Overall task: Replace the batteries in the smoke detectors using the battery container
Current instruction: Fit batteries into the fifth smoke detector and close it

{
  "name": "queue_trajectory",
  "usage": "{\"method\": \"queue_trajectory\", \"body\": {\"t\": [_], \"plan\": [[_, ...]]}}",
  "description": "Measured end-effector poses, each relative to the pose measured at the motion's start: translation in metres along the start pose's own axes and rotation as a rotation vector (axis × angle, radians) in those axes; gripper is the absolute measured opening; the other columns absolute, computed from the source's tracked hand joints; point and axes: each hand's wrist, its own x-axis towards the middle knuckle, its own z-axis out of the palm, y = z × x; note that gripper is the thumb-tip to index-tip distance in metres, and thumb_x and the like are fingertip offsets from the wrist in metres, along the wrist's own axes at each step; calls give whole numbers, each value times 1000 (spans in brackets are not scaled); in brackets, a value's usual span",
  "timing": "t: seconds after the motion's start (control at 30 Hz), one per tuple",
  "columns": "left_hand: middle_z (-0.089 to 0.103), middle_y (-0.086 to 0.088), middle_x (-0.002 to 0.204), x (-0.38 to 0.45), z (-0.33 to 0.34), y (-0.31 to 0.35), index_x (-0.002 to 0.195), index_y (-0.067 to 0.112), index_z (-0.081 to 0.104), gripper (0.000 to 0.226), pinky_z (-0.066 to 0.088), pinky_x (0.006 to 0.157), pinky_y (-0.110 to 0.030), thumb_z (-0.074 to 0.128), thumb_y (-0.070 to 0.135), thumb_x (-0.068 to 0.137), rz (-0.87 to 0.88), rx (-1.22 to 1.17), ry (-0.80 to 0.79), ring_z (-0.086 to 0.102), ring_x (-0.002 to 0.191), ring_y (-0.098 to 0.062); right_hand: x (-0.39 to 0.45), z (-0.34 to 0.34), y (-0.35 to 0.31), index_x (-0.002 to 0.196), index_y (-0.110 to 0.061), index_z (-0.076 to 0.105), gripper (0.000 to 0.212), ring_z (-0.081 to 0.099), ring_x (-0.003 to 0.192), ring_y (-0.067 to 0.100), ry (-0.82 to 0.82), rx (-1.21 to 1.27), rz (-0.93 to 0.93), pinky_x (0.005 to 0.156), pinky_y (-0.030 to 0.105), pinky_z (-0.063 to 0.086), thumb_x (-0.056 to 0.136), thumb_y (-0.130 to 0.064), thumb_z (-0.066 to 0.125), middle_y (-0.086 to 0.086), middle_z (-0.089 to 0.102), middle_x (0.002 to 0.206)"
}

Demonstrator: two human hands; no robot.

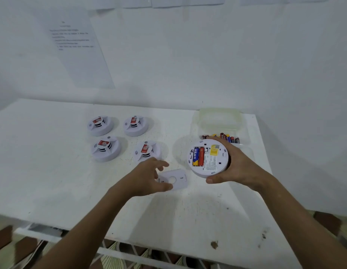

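Observation:
My right hand [234, 164] grips a round white smoke detector [208, 158] turned back side up, just above the table. Its bay shows a blue-yellow battery [196, 156] and a red battery [201, 156] side by side. The detector's white backplate [177, 179] lies flat on the table to its left. My left hand [149, 177] hovers over the plate's left edge, fingers apart, thumb at the plate's near corner. Behind the held detector stands the clear battery container [221, 121], lid up, with several batteries [224, 137] in a row.
Several more white smoke detectors sit face up in a block at the table's middle back, the nearest [147, 151] just beyond my left hand. A printed sheet [79, 53] hangs on the wall. The white table's [52, 171] front edge is close to me.

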Motion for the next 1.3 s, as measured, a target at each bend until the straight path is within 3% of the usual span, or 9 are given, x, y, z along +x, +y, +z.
{"method": "queue_trajectory", "body": {"t": [0.13,0.27,0.37,0.5,0.67,0.83,1.03,1.13,1.3], "plan": [[48,4,124,4,13,-7,137,21,48,85,44,75,-19,78,58,66,-49,100,-16,49,91,-10,-7,-4,1,137,-29,47,99,59,114,2,8,7,1,83,23,56,53,1,92,-17,63,123],[46,0,118,5,15,-9,123,17,57,71,47,80,-24,78,55,67,-40,141,-26,46,94,-11,-12,-4,1,134,-31,47,98,60,113,2,4,-8,13,84,23,56,52,-4,93,-17,64,119],[49,1,106,6,16,-11,110,20,64,57,47,75,-25,77,56,67,-32,167,-37,45,88,-9,-15,-4,2,135,-29,47,98,60,113,4,5,-7,17,83,23,56,52,-4,93,-14,64,120],[59,-7,92,4,19,-10,91,11,68,50,46,65,-27,75,55,68,-9,191,3,51,81,-13,-16,-4,1,133,-29,48,96,60,111,1,9,-13,20,80,21,56,53,0,92,-18,65,116],[54,6,93,-6,-2,-4,109,17,69,57,38,61,-15,80,52,64,29,81,186,48,76,-7,-15,-4,1,133,-30,48,96,60,111,3,16,8,25,80,24,57,53,0,92,-17,65,117],[56,7,93,-10,-40,23,110,17,69,61,41,62,-9,78,54,61,167,-5,410,54,78,-3,-9,2,-6,136,-29,47,99,59,113,5,12,15,4,83,24,56,52,-4,93,-14,63,122],[56,10,97,-1,-51,61,111,28,67,56,44,63,-10,82,49,62,398,-16,230,54,84,-7,1,18,-18,132,-29,49,94,61,110,8,23,21,-63,80,25,57,52,-5,93,-11,62,119],[55,13,100,8,-50,65,114,32,66,57,44,64,-13,79,53,63,418,8,191,54,88,-6,5,23,-21,131,-28,48,93,59,109,3,48,3,-70,79,18,54,52,-6,92,-19,62,115],[53,13,105,17,-53,63,125,30,61,65,41,67,-12,81,50,66,428,-11,145,53,93,-6,5,26,-22,133,-26,49,95,60,111,9,69,34,-77,80,24,56,52,-2,92,-11,62,121]]}}
